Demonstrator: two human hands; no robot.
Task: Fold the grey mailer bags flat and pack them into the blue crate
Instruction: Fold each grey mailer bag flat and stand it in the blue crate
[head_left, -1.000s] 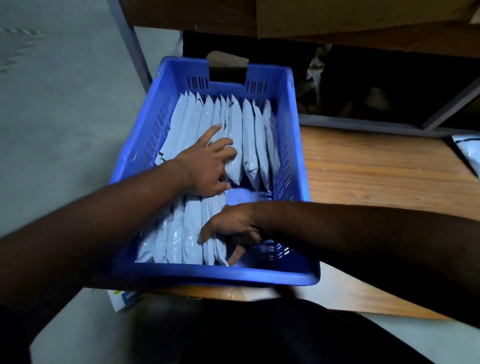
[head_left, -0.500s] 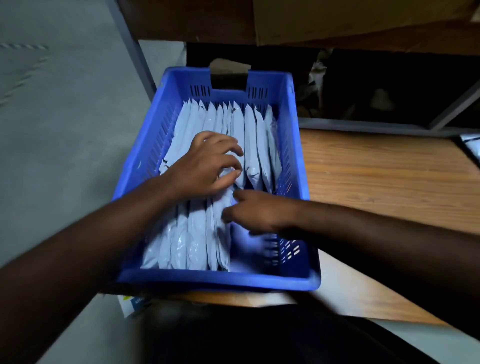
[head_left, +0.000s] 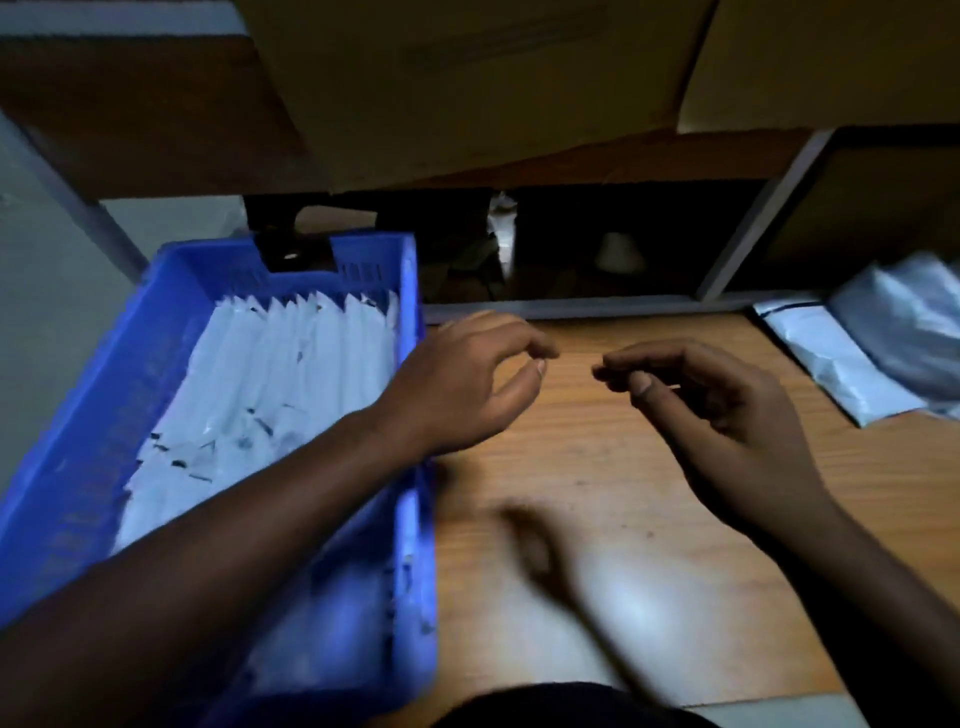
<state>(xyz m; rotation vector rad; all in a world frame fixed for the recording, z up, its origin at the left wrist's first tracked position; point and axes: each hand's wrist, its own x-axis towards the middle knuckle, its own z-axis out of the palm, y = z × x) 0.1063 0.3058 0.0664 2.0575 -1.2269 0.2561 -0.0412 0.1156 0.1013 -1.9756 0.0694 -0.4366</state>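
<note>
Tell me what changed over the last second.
Both hands left the blue crate: the left hand and right hand let go of the packed mailer bags and now hover empty over the wooden table. The bags stay standing in rows in the crate.

blue crate (head_left: 156, 332) near end motion-blurred, left corner cut by frame edge. left forearm (head_left: 218, 540) hides some packed mailer bags (head_left: 291, 364). Unpacked mailers (head_left: 883, 353) cropped at right.

both hands, left (head_left: 467, 384) and right (head_left: 722, 410), held empty with fingers loosely curled above a wooden table (head_left: 649, 519); blue crate (head_left: 78, 467) at left packed with folded grey bags (head_left: 270, 395); loose bags (head_left: 883, 343) far right.
</note>
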